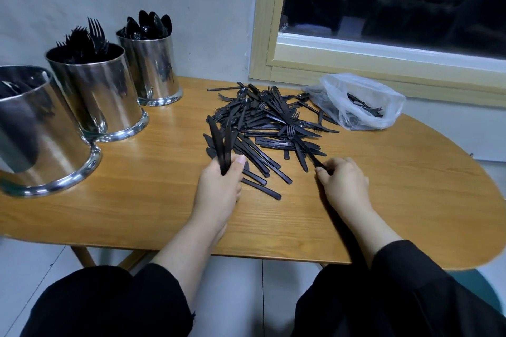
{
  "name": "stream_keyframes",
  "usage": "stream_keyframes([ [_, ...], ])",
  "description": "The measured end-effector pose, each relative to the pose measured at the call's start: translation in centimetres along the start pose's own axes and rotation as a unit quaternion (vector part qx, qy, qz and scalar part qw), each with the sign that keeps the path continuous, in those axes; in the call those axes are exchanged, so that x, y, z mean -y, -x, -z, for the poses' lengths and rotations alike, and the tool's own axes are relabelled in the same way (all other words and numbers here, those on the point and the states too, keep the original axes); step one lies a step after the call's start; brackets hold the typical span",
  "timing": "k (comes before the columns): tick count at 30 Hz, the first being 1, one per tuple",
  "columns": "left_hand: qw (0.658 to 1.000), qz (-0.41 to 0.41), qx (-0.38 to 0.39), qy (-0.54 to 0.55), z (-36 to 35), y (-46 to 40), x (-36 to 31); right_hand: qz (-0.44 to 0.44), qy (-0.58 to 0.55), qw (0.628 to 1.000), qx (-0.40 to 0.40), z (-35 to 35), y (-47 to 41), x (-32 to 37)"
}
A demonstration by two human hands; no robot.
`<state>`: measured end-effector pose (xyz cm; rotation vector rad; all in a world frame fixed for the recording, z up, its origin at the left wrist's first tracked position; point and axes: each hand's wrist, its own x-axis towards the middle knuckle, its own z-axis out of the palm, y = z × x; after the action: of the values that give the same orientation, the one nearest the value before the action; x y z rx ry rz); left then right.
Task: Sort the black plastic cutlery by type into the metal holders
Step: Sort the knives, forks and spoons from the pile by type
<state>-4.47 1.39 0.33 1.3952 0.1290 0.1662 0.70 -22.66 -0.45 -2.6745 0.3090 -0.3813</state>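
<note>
A heap of black plastic cutlery lies on the wooden table, mixing knives, forks and spoons. My left hand grips a bundle of black knives, blades pointing away from me. My right hand pinches the handle end of a black fork that still lies on the heap. Three metal holders stand at the left: the near one with dark pieces inside, the middle one with forks, the far one with spoons.
A clear plastic bag with more black cutlery lies at the back right, under the window sill. The table's curved front edge runs just above my knees. A wall stands behind the holders.
</note>
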Motion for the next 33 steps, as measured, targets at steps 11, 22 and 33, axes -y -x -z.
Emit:
stream_keyframes([
  [11,0.952,-0.172,-0.033,-0.250,2.7,-0.6,-2.2,0.364,-0.107,0.925,0.004,3.1,2.5,5.6],
  [22,0.986,-0.029,-0.085,-0.141,5.7,-1.5,-1.3,0.214,-0.046,0.971,0.092,-0.4,4.5,7.6],
  [33,0.995,-0.005,-0.097,-0.035,6.3,-1.6,-1.5,0.199,0.001,0.963,0.180,-0.2,5.3,8.6],
])
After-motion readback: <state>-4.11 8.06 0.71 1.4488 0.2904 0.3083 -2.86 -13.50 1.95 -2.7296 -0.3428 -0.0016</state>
